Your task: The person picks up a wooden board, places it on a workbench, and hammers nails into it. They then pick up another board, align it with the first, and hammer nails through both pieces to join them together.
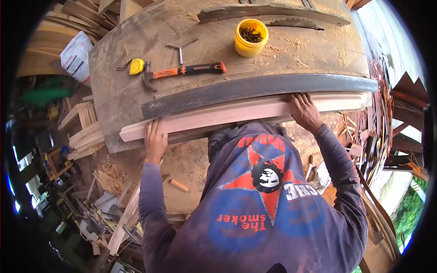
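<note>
A long, pale pinkish wooden strip [218,116] lies along the near edge of the wooden workbench [114,100]. Near its left end, my left hand [155,140] is closed on it, fingertips over the top and thumb on the near side. Farther right, my right hand [307,113] grips the same strip with its fingers curled over the top. Directly behind the strip runs a long dark beam [259,90], roughly parallel to it. The underside of the strip is hidden.
Beyond the beam lie a claw hammer [200,68], a yellow tape measure [136,66] and a metal T-handle wrench [180,54]. A yellow tub [248,49] holds small dark pieces. Farther back are a toothed blade [296,22] and a curved board [268,12]. Scrap wood [109,182] litters the floor.
</note>
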Demonstrator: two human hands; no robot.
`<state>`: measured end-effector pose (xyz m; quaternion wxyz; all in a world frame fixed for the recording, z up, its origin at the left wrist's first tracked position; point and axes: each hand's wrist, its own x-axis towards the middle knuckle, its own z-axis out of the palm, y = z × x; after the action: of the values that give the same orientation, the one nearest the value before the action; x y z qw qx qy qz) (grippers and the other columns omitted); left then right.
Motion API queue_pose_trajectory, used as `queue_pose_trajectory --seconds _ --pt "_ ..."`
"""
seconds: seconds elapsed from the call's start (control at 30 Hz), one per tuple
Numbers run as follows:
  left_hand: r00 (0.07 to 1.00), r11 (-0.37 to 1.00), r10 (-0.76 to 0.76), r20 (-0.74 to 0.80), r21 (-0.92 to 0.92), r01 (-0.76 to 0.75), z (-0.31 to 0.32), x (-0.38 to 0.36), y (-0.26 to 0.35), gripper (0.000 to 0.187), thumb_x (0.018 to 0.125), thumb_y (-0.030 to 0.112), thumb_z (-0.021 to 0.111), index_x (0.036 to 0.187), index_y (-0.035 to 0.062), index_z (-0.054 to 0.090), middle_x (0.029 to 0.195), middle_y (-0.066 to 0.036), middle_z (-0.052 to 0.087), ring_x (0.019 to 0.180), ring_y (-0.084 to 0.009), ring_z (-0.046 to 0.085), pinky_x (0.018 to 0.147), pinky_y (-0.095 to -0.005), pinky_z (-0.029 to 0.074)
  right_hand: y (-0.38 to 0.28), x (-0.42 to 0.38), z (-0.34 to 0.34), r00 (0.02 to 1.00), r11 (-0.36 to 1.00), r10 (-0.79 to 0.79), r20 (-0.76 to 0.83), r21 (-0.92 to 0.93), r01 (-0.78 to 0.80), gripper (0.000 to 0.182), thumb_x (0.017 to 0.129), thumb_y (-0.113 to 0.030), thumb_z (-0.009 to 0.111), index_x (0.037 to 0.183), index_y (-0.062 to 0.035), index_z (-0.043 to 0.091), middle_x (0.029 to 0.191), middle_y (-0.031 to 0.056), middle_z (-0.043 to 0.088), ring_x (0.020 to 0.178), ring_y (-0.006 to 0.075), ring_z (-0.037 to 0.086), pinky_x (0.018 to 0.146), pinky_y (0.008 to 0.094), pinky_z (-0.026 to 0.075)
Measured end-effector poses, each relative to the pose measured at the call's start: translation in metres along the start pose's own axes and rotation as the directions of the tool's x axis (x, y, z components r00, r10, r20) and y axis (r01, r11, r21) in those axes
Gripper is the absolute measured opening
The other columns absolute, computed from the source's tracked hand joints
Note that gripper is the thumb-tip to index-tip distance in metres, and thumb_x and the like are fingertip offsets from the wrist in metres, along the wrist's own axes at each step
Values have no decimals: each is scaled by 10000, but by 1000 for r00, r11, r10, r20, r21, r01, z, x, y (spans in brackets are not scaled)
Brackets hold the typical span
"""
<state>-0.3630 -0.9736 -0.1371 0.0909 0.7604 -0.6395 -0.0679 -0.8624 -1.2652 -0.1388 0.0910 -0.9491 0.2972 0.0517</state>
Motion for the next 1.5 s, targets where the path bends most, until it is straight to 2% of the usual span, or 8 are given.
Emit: queue_pose_trajectory --seconds 0.2,0.27,0.33,0.57,0.73,0.83,1.03,1.5 --pt "999 999 -40 -17 -4 40 -4 7 8 621 694 13 723 1295 10 566 1284 -183 591 1214 -380 524 1082 -493 389 13 9 -3 995 995 -95 12 -19 95 628 692 -215 769 1226 23 540 1245 224 576 1207 371 533 1102 466 388" --pt "992 997 -35 120 -62 42 -5 4 15 611 677 35 736 1267 10 581 1235 -172 606 1147 -370 547 1033 -478 413 24 3 -3 994 994 -107 -9 -26 107 603 686 -204 774 1197 21 547 1219 224 584 1184 374 547 1088 465 400" --pt "995 996 -4 103 -91 13 2 0 32 627 665 49 755 1267 10 582 1227 -163 605 1133 -361 547 1020 -472 413 37 -9 -8 992 998 -65 111 -7 66 595 672 -174 778 1181 29 546 1190 225 593 1165 379 562 1076 458 413" --pt "991 970 19 129 -242 13 22 26 98 618 661 73 774 1251 17 599 1203 -142 621 1118 -340 556 1009 -464 416 91 -44 -24 989 999 43 140 21 -46 567 700 -84 738 1230 -16 549 1171 185 624 1151 371 576 1047 432 442" --pt "995 966 14 101 -257 13 13 32 102 607 667 66 768 1250 32 602 1232 -133 602 1102 -345 558 994 -466 422 86 -43 -30 981 993 108 158 32 -115 594 709 -40 734 1271 -28 539 1216 178 579 1184 366 543 1031 440 454" --pt "981 968 -3 196 -245 52 -13 36 102 597 688 65 766 1264 47 608 1234 -121 586 1130 -327 546 998 -458 420 83 -44 -41 984 992 87 158 75 -100 608 711 -21 726 1287 -29 533 1213 172 571 1183 362 541 1028 433 458" --pt "991 947 28 128 -321 15 -56 45 89 575 705 41 751 1260 7 604 1154 -156 618 1092 -365 575 974 -449 460 70 -36 -80 977 966 111 185 211 -150 569 720 22 631 1275 3 506 1250 234 607 1215 415 559 1052 451 458" --pt "993 948 94 -67 -300 -110 -100 67 94 510 704 3 748 1202 10 639 1169 -161 648 1092 -364 603 967 -443 482 68 -39 -143 995 989 102 -5 105 -101 562 729 6 715 1262 -37 541 1232 174 638 1175 373 598 989 437 502"
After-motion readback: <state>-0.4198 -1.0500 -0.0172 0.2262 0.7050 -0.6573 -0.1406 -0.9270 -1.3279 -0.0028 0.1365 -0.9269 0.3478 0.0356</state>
